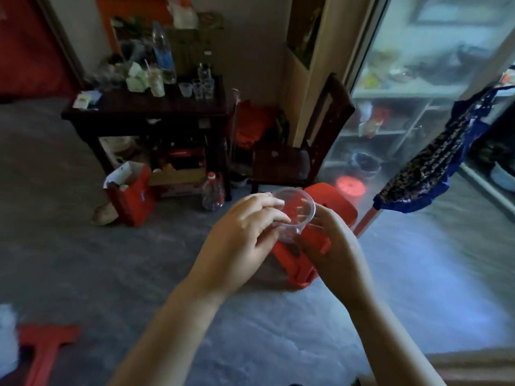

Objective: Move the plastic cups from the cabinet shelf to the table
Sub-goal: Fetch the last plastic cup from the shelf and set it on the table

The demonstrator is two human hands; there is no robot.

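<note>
A clear plastic cup (296, 211) is held in front of me, mouth tilted toward the camera. My left hand (239, 240) grips its left side with fingers curled over the rim. My right hand (333, 246) holds its right side and base. Far across the room stands a dark wooden table (119, 114). Three clear plastic cups (196, 89) stand near the table's right end. The glass-fronted cabinet (412, 87) with shelves is at the right.
A red plastic stool (328, 218) sits on the floor right below my hands. A dark wooden chair (292, 160) stands beside the table. Bottles and clutter crowd the table's back. A red bag (133, 201) and a bottle sit on the grey floor. A patterned cloth (434, 168) hangs at right.
</note>
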